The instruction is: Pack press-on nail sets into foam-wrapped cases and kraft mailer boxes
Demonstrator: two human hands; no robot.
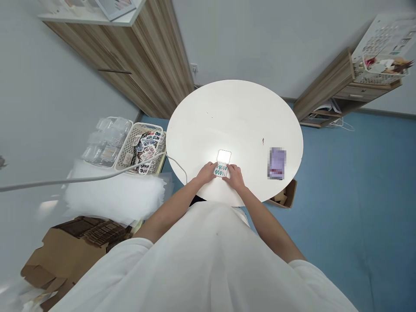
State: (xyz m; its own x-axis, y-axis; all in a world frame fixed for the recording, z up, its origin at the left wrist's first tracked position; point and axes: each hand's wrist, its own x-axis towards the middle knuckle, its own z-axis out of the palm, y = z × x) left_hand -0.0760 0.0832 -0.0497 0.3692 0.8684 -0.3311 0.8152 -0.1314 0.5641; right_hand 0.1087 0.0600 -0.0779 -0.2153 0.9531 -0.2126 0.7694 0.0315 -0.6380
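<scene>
A small clear plastic case of press-on nails (221, 172) lies near the front edge of the white round table. Its transparent lid (224, 156) is folded back, away from me. Teal and pale nails sit in rows inside. My left hand (207, 173) grips the case's left side, thumb and fingers closed at its edge. On the opposite side, my right hand (235, 175) holds the right edge between thumb and fingers. The fingertips partly cover the case's side edges.
On the round table (234, 104), a blurred purple item (277, 164) lies at the right. Left of the table stand a basket of nail cards (146, 147) and a basket of clear boxes (107, 138). A white cable (130, 167) crosses to the table's left edge.
</scene>
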